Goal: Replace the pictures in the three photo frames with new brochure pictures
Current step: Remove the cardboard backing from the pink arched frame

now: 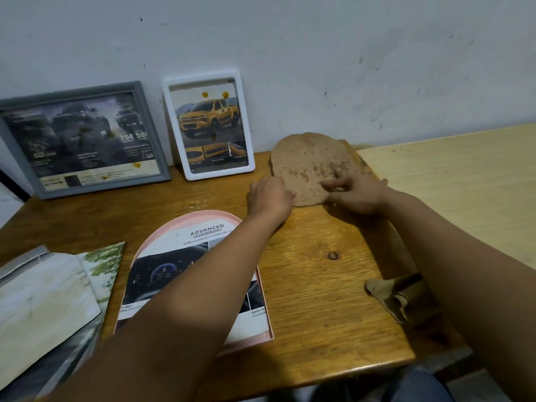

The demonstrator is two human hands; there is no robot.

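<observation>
Both hands on arched brown backing board (307, 161) near table (319, 300) back edge, left hand (268, 195) fingers curled at its edge, grip unclear, right hand (355, 192) fingertips pressing it, pink arched frame (162, 239) partly hidden under left forearm, brochure (43, 300) cut off at front-left corner

The scene is being viewed by 1 wide-angle head-worn camera, which is being aimed forward and down, close over the wooden table (319, 285), toward the white wall (319, 53) behind it.
</observation>
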